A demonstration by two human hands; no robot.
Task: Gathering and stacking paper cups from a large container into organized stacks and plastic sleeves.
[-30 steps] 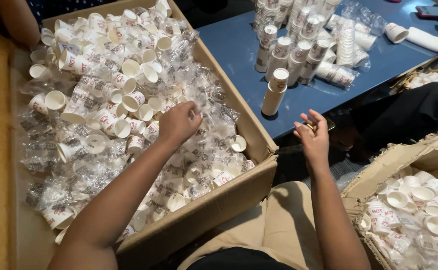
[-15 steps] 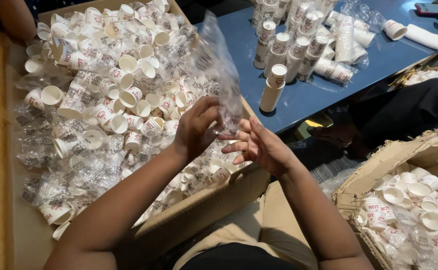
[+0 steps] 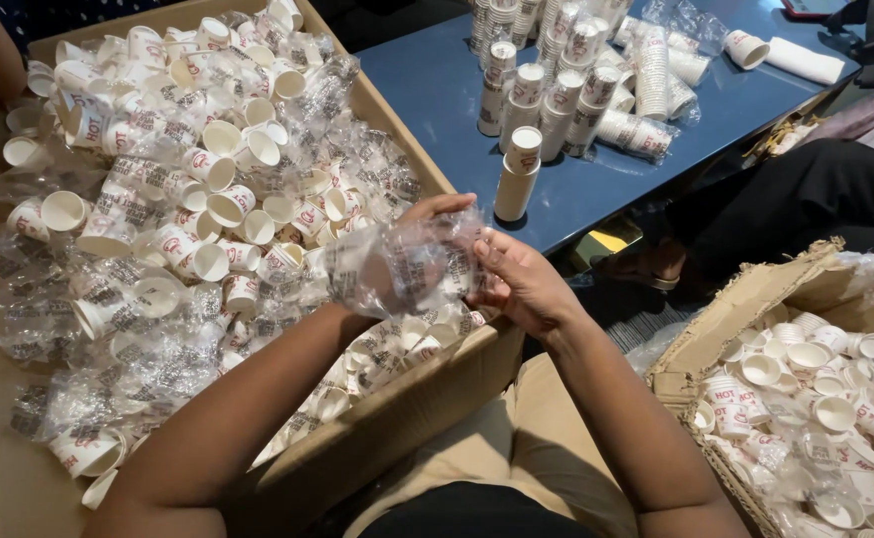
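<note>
Both of my hands hold a crumpled clear plastic wrapper (image 3: pixel 397 267) over the near right corner of a big cardboard box (image 3: pixel 407 418). My left hand (image 3: pixel 427 224) is partly hidden inside the wrapper and grips it from behind. My right hand (image 3: pixel 522 284) pinches the wrapper's right end. The box is full of several small white paper cups (image 3: pixel 228 204) with red print, mixed with more clear wrappers.
A blue table (image 3: pixel 437 90) at the top right carries several stacks of paper cups (image 3: pixel 519 174), some in plastic sleeves. A second torn cardboard box (image 3: pixel 746 309) of cups sits at the lower right. Another person's dark-clothed legs (image 3: pixel 806 199) are beyond it.
My left hand lifted a clear wrapper out of the box. My right hand came over from the right and took hold of it; the wrapper now lies crumpled between both hands.
</note>
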